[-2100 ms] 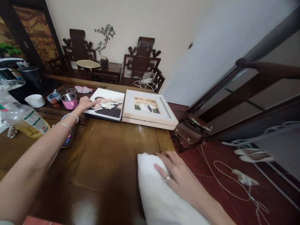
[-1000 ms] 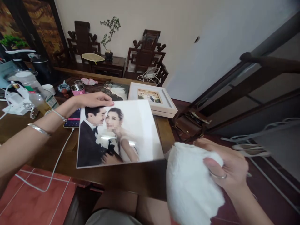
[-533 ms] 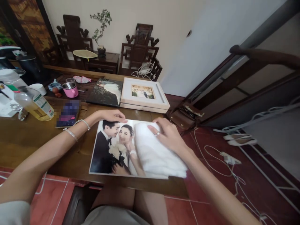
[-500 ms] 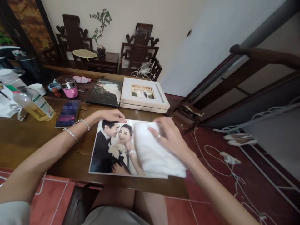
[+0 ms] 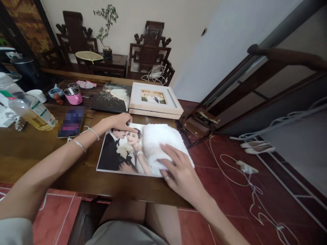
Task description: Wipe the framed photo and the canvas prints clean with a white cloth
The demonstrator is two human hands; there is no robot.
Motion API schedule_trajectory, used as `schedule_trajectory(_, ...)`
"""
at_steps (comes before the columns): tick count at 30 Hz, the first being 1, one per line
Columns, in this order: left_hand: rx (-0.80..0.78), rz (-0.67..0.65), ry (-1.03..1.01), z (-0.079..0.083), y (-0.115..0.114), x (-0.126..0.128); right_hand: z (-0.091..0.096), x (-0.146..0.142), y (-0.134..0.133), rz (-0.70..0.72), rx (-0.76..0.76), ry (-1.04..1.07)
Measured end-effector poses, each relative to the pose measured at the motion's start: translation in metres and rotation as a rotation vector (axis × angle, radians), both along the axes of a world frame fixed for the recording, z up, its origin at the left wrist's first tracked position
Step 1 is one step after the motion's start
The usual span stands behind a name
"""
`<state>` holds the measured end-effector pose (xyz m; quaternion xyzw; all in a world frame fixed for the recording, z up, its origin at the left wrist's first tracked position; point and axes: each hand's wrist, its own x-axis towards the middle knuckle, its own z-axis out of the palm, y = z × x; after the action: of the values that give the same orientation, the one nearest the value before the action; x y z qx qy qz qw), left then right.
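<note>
A wedding photo panel lies flat on the wooden table in front of me, its lower edge towards me. My left hand grips the panel's top edge, thumb stretched over the picture and fingers curled at the far side. A white towel, folded thick and fluffy, covers the panel's right part. Against the towel's near right part rests my right hand, fingers apart and lying on the cloth, thumb low by the panel's near edge. The towel hides whatever is printed beneath it.
Behind the panel are a dark photo board and a white picture frame. To the left sit a phone, a bottle of yellowish liquid and a pink mug. A brown bag hangs beyond the table's right end.
The panel and towel have shifted away from me over the table. My right hand has moved from the towel's far edge to its near right part. My left hand stays at the top edge.
</note>
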<state>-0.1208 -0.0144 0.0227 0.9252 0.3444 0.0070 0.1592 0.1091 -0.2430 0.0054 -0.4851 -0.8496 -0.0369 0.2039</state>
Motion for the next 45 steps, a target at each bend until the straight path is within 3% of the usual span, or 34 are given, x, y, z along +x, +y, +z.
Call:
schedule_trajectory(6, 0.16, 0.129, 0.008, 0.002, -0.03, -0.003, -0.009, -0.007, 0.023, -0.035, 0.059, -0.02)
schedule_trajectory(9, 0.278, 0.368, 0.064, 0.012, -0.067, -0.007, -0.016, -0.002, 0.025, -0.024, 0.085, 0.005)
schedule_trajectory(11, 0.231, 0.595, 0.139, 0.019, -0.097, -0.012, -0.018, 0.002, 0.026, -0.014, 0.117, 0.039)
schedule_trajectory(13, 0.146, 0.716, 0.151, 0.022, -0.124, -0.02, -0.018, 0.007, 0.028, 0.0, 0.176, 0.089)
schedule_trajectory(17, 0.043, 0.707, 0.058, 0.009, -0.162, -0.034, -0.016, 0.02, 0.036, -0.018, 0.309, 0.167)
schedule_trajectory(19, 0.087, 0.685, -0.031, -0.003, -0.17, -0.037, -0.017, 0.023, 0.041, -0.023, 0.277, 0.126)
schedule_trajectory(25, 0.208, 0.539, -0.322, -0.033, -0.165, -0.044, -0.018, 0.013, 0.061, -0.071, 0.114, 0.002)
schedule_trajectory(32, 0.212, 0.426, -0.387, -0.032, -0.153, -0.061, -0.02, -0.001, 0.075, -0.098, -0.011, -0.019)
schedule_trajectory(36, 0.193, 0.409, -0.411, -0.035, -0.145, -0.067, -0.019, -0.001, 0.072, -0.007, -0.03, -0.045)
schedule_trajectory(45, 0.203, 0.405, -0.457, -0.043, -0.142, -0.072, -0.008, -0.014, 0.094, -0.051, -0.054, -0.164)
